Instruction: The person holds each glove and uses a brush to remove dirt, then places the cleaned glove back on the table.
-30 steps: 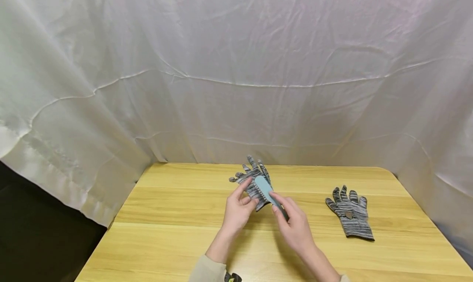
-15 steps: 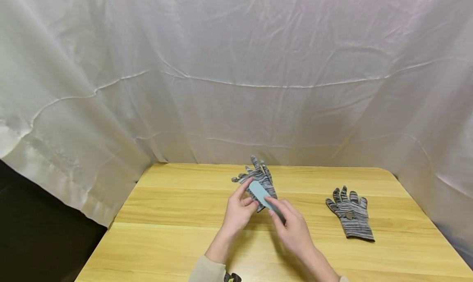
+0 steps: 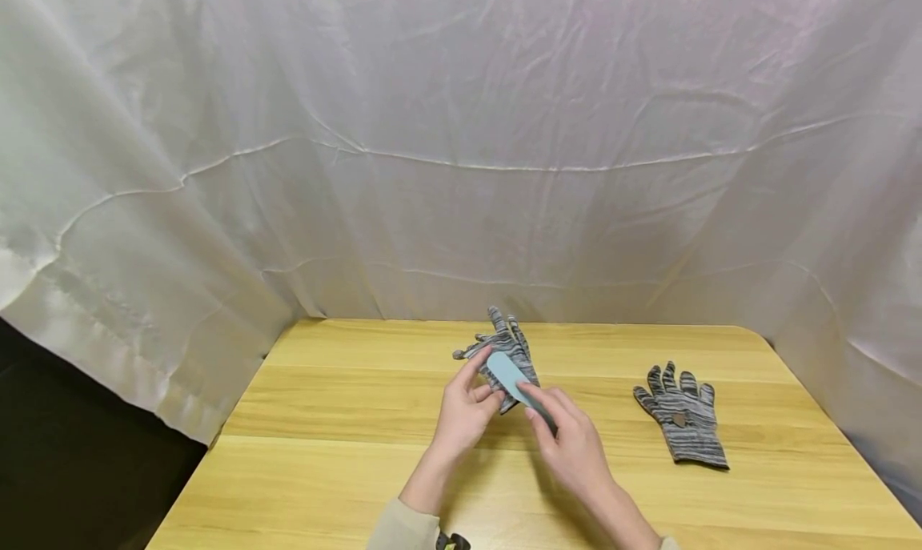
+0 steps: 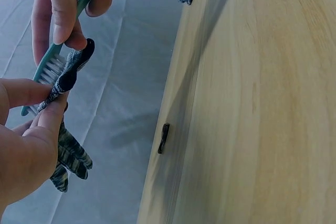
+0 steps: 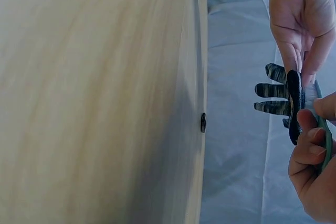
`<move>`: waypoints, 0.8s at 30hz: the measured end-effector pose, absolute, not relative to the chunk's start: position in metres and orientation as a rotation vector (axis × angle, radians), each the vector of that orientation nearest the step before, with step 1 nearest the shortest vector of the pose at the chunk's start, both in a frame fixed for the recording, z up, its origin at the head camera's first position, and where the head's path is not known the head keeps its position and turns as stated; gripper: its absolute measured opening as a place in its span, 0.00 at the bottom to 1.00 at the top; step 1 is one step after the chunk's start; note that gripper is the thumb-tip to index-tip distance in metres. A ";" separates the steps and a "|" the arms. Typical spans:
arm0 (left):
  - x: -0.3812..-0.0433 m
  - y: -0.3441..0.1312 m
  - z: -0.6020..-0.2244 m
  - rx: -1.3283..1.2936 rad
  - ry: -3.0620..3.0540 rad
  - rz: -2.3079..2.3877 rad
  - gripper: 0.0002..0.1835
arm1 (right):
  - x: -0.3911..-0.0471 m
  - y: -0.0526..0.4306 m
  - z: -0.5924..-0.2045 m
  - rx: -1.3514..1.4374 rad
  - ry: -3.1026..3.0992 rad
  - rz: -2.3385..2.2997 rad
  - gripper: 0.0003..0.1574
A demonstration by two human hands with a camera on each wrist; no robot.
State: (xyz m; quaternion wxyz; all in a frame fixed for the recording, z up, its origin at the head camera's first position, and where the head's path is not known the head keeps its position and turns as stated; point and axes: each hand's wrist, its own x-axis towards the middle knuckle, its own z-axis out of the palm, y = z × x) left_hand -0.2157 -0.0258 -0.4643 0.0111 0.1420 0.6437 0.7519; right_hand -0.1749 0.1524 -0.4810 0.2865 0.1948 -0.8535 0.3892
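In the head view my left hand (image 3: pixel 464 414) pinches a grey-and-black striped knit glove (image 3: pixel 520 354) between thumb and fingers, its fingers pointing away from me. My right hand (image 3: pixel 572 438) grips the dark handle of a light-blue brush (image 3: pixel 507 371), whose head covers part of the glove. White bristles (image 4: pixel 51 70) face the glove in the left wrist view and reach its knit right beside my left fingertips. The dark cuff edge (image 5: pixel 295 100) of the held glove shows in the right wrist view. A matching glove (image 3: pixel 691 430) lies flat on the right of the table.
The wood-grain table (image 3: pixel 324 470) ends at a pale hanging curtain (image 3: pixel 461 214). A brown patch (image 3: pixel 679 419) shows on the second glove. A small dark item (image 4: pixel 164 138) sits by the table edge in both wrist views. A black area (image 3: pixel 65 454) lies left of the table.
Over the last second the brush has moved a little left and down on the glove, and the held glove has shifted slightly right. The second glove has stayed put.
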 end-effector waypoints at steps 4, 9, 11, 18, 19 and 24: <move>-0.216 -0.026 -0.465 0.448 2.022 2.344 0.41 | -0.176 0.153 -0.481 0.512 -2.273 1.027 0.30; -0.216 -0.025 -0.465 0.458 2.036 2.344 0.41 | -0.176 0.153 -0.481 0.493 -2.272 1.004 0.30; -0.216 -0.025 -0.465 0.458 2.045 2.343 0.42 | -0.177 0.153 -0.481 0.486 -2.271 0.999 0.30; -0.216 -0.024 -0.466 0.458 2.047 2.356 0.42 | -0.176 0.154 -0.479 0.479 -2.267 1.000 0.30; -0.216 -0.024 -0.466 0.458 2.048 2.356 0.42 | -0.176 0.154 -0.479 0.480 -2.266 1.000 0.30; -0.217 -0.023 -0.466 0.456 2.049 2.361 0.42 | -0.177 0.156 -0.479 0.469 -2.259 1.002 0.29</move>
